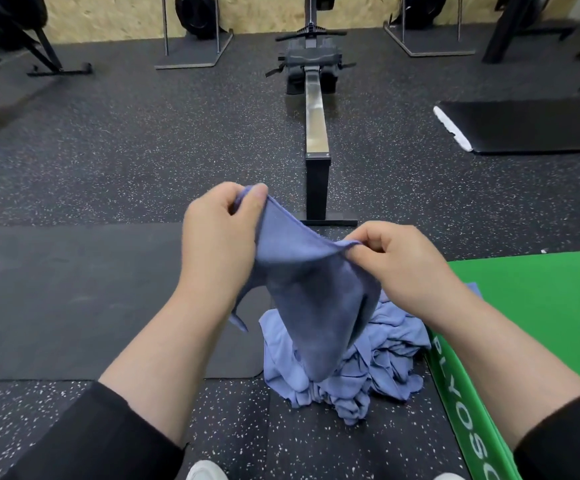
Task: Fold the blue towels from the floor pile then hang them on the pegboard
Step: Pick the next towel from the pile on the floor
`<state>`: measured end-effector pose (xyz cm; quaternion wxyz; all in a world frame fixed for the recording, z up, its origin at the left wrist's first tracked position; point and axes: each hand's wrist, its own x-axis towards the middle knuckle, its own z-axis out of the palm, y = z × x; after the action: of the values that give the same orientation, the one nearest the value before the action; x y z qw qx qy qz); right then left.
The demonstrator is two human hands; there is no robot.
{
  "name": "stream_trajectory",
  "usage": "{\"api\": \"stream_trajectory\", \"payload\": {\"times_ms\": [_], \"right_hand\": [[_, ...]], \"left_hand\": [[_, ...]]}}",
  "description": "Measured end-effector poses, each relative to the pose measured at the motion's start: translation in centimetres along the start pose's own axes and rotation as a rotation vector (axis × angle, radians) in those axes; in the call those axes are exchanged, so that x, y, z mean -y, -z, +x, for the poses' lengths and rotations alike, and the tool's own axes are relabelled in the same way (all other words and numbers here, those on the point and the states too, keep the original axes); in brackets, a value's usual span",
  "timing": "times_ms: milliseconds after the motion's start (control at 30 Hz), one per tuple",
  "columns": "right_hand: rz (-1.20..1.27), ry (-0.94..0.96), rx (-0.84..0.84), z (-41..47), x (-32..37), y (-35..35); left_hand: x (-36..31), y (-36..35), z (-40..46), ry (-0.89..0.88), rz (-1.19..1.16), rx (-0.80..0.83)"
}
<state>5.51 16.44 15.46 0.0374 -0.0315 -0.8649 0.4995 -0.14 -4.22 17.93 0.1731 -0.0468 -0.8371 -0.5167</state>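
Above the speckled black rubber floor (115, 161), a soft blue cloth towel (311, 306) hangs between two bare hands. Its upper edge runs slantwise, from high on the left, farther from the person, down to the right and nearer, and the rest of the cloth droops from that edge as a long tapering fold pointing straight down, its lower tip just over the pile. The fabric looks matte and slightly fuzzy, darker in the creased middle. The left hand (219, 237) pinches the far corner, thumb and fingers (257, 195) curled round the cloth. The right hand (402, 258) pinches the near end of the same edge between thumb and fingers. A loose corner dangles below the left wrist.

Directly underneath lies the crumpled pile of blue towels (350, 375), heaped on the floor, touching the side of a bright green box with white lettering (523, 306) on the right. A smooth dark grey mat (74, 299) lies to the left of the pile. Beyond the hands stretches a rowing machine with a long metal rail (316, 126).
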Motion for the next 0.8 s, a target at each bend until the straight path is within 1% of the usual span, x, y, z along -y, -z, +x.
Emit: {"api": "stream_trajectory", "payload": {"times_ms": [33, 100, 200, 267, 333, 400, 433, 533, 667, 733, 800], "right_hand": [[0.032, 0.007, -0.042, 0.0, 0.3, 0.0], [0.015, 0.029, -0.085, 0.0, 0.9, 0.0], [-0.024, 0.029, -0.032, -0.1, 1.2, -0.1], [-0.008, 0.01, -0.025, -0.1, 1.0, -0.2], [0.048, -0.048, -0.078, -0.1, 0.8, 0.0], [0.083, -0.108, -0.123, 0.0, 0.7, 0.1], [0.08, -0.117, -0.119, -0.1, 0.7, 0.2], [0.1, -0.115, -0.081, -0.3, 0.9, 0.2], [0.167, -0.086, -0.021, -0.5, 1.4, 0.3], [0.183, -0.074, 0.03, -0.6, 1.3, 0.5], [0.124, -0.075, 0.077, -0.7, 1.1, 0.8]], "left_hand": [[-0.2, -0.3, -0.4, -0.013, 0.061, 0.064], [-1.3, -1.2, -1.7, -0.037, 0.103, 0.219], [-2.2, -2.3, -3.5, -0.106, 0.213, 0.456], [-2.2, -2.5, -3.9, -0.129, 0.273, 0.549], [-2.0, -2.6, -4.0, -0.135, 0.286, 0.587], [-2.0, -2.7, -4.2, -0.145, 0.282, 0.598], [-2.0, -2.8, -4.2, -0.136, 0.271, 0.597], [-1.8, -2.8, -3.8, -0.111, 0.258, 0.57], [-1.3, -2.5, -3.3, -0.143, 0.283, 0.548], [-1.3, -2.4, -3.0, -0.109, 0.223, 0.482], [-1.3, -1.9, -2.4, -0.044, 0.141, 0.323]]}}
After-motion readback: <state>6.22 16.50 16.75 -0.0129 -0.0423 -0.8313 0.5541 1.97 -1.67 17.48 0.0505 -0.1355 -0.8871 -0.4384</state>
